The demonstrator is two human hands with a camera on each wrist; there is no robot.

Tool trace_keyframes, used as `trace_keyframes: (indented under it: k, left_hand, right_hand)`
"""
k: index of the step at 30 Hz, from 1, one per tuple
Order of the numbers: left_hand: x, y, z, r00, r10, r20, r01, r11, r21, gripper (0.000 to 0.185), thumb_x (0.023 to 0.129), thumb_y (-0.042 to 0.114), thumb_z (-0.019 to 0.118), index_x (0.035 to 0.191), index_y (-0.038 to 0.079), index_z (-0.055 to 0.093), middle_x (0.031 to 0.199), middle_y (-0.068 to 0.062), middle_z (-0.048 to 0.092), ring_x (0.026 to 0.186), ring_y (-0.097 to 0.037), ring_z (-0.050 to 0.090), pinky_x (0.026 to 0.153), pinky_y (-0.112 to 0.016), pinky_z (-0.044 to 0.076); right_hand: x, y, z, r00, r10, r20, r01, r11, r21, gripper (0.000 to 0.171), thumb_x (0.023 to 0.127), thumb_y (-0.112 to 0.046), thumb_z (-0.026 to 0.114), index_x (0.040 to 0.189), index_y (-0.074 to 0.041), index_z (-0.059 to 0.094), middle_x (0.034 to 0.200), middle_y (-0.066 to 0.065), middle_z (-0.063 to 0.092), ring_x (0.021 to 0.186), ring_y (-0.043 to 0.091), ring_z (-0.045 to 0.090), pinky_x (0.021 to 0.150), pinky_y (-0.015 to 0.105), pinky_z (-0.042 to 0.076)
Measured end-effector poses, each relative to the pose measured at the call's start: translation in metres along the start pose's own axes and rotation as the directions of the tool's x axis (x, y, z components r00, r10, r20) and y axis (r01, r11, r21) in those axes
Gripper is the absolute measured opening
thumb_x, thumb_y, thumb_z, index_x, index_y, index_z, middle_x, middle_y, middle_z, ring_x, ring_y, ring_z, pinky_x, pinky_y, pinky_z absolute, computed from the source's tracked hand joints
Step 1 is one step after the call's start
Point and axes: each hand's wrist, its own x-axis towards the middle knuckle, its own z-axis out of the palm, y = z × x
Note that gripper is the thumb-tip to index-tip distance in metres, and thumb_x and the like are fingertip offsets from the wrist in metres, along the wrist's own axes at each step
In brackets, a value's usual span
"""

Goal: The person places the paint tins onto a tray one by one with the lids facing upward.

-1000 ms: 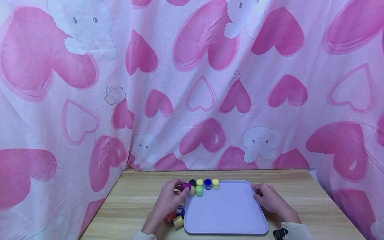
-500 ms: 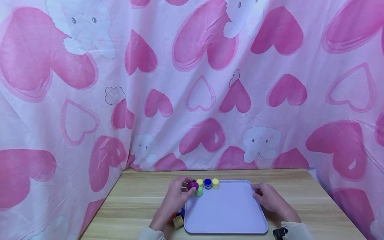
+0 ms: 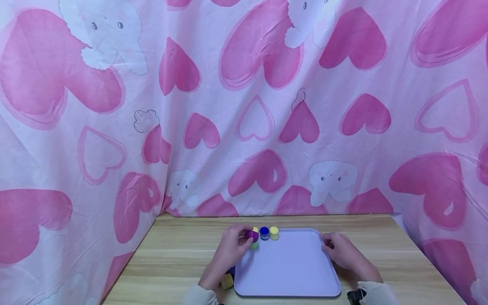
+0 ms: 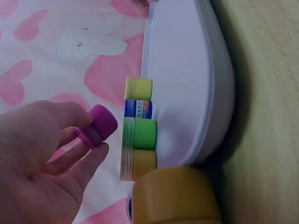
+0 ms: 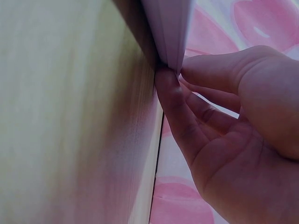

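Note:
My left hand [image 3: 233, 246] pinches a small purple paint jar [image 4: 103, 122] between thumb and fingers, above the back left corner of the lilac tray [image 3: 287, 271]. Beneath and around it on the tray stand small jars: a green one [image 4: 145, 134], a tan one [image 4: 145, 164], a blue one [image 3: 264, 233] and a yellow one [image 3: 274, 233]. The held jar and left hand hide some of the others in the head view. At the tray's right side, my right hand [image 3: 340, 250] pinches the rim [image 5: 174, 42] between thumb and fingers.
Beside the tray's left side, on the wooden table [image 3: 171, 254], lies an ochre jar [image 3: 227, 281]. A dark blue jar [image 3: 231, 271] shows partly behind the left wrist. A pink heart-patterned curtain [image 3: 263, 127] hangs along the table's back and sides.
My left hand has carried the purple jar rightward from the tray's left edge to over the jars in the back left corner. The right hand has stayed at the tray's rim.

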Motion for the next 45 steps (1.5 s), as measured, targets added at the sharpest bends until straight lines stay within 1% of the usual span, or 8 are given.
trace_keyframes:
  k: [4, 10, 18, 25, 30, 33, 38, 45]
  left_hand:
    - [0.003, 0.003, 0.005, 1.000, 0.011, -0.011, -0.011, 1.000, 0.020, 0.030, 0.094, -0.004, 0.077, 0.124, -0.004, 0.074, 0.119, -0.017, 0.076, 0.106, -0.027, 0.078, 0.088, -0.026, 0.066]
    - [0.007, 0.004, 0.014, 0.999, 0.035, -0.011, -0.034, 0.996, 0.081, 0.033, 0.091, -0.004, 0.080, 0.123, -0.003, 0.076, 0.119, -0.018, 0.077, 0.102, -0.027, 0.078, 0.085, -0.028, 0.068]
    - [0.012, 0.006, 0.027, 1.000, 0.017, 0.023, -0.018, 1.000, 0.020, 0.033, 0.092, -0.004, 0.080, 0.124, -0.006, 0.072, 0.121, -0.020, 0.077, 0.106, -0.030, 0.079, 0.089, -0.033, 0.068]
    - [0.011, 0.004, 0.037, 0.995, 0.095, 0.007, -0.095, 0.982, 0.165, 0.032, 0.089, 0.000, 0.086, 0.119, 0.002, 0.077, 0.117, -0.014, 0.078, 0.104, -0.023, 0.077, 0.087, -0.024, 0.066]
    - [0.012, 0.003, 0.043, 0.990, 0.141, 0.012, -0.138, 0.941, 0.309, 0.027, 0.088, 0.009, 0.090, 0.113, 0.008, 0.079, 0.107, -0.005, 0.078, 0.101, -0.019, 0.073, 0.088, -0.028, 0.065]
    - [0.012, 0.003, 0.047, 0.990, 0.140, 0.023, -0.139, 0.921, 0.364, 0.026, 0.087, 0.012, 0.091, 0.110, 0.010, 0.081, 0.107, -0.004, 0.078, 0.105, -0.021, 0.072, 0.094, -0.035, 0.064]
    - [0.011, 0.007, 0.050, 0.994, 0.106, 0.036, -0.111, 0.916, 0.385, 0.024, 0.088, 0.014, 0.090, 0.110, 0.011, 0.081, 0.115, -0.007, 0.080, 0.113, -0.027, 0.071, 0.099, -0.045, 0.062]
    - [0.009, 0.011, 0.052, 0.996, 0.091, 0.023, -0.093, 0.904, 0.418, 0.023, 0.088, 0.016, 0.090, 0.108, 0.011, 0.080, 0.113, -0.007, 0.077, 0.112, -0.026, 0.069, 0.095, -0.046, 0.062]
  right_hand:
    - [0.000, 0.000, 0.000, 1.000, -0.003, 0.002, 0.003, 1.000, 0.001, 0.045, 0.104, -0.001, 0.067, 0.147, 0.010, 0.059, 0.113, 0.010, 0.075, 0.092, 0.018, 0.064, 0.081, 0.037, 0.066]
    - [0.000, 0.000, -0.001, 1.000, -0.007, 0.004, 0.007, 1.000, 0.002, 0.045, 0.104, -0.002, 0.068, 0.146, 0.009, 0.060, 0.112, 0.009, 0.076, 0.092, 0.018, 0.064, 0.082, 0.038, 0.066]
    - [0.000, 0.000, -0.001, 1.000, -0.004, 0.002, 0.004, 1.000, -0.005, 0.046, 0.103, -0.003, 0.070, 0.146, 0.008, 0.061, 0.112, 0.009, 0.076, 0.092, 0.018, 0.064, 0.084, 0.039, 0.067]
    - [0.000, 0.000, -0.002, 1.000, -0.002, 0.005, 0.002, 1.000, -0.004, 0.044, 0.103, -0.003, 0.069, 0.145, 0.008, 0.061, 0.114, 0.010, 0.076, 0.093, 0.018, 0.065, 0.085, 0.040, 0.067]
    - [0.001, 0.000, -0.002, 1.000, 0.002, 0.013, -0.002, 1.000, -0.006, 0.044, 0.103, -0.003, 0.069, 0.146, 0.008, 0.061, 0.113, 0.009, 0.076, 0.093, 0.018, 0.065, 0.085, 0.041, 0.067]
    - [0.001, 0.000, -0.002, 1.000, 0.012, 0.015, -0.012, 1.000, 0.002, 0.045, 0.103, -0.002, 0.069, 0.146, 0.007, 0.061, 0.112, 0.009, 0.076, 0.093, 0.019, 0.065, 0.086, 0.040, 0.067]
    - [0.000, -0.001, -0.002, 1.000, 0.023, 0.015, -0.023, 1.000, 0.017, 0.046, 0.102, -0.001, 0.070, 0.147, 0.007, 0.061, 0.111, 0.008, 0.075, 0.092, 0.019, 0.064, 0.085, 0.039, 0.067]
    - [-0.001, 0.001, -0.001, 1.000, 0.020, -0.009, -0.020, 1.000, 0.021, 0.046, 0.102, -0.002, 0.070, 0.147, 0.005, 0.061, 0.104, 0.006, 0.071, 0.090, 0.018, 0.062, 0.081, 0.035, 0.065]
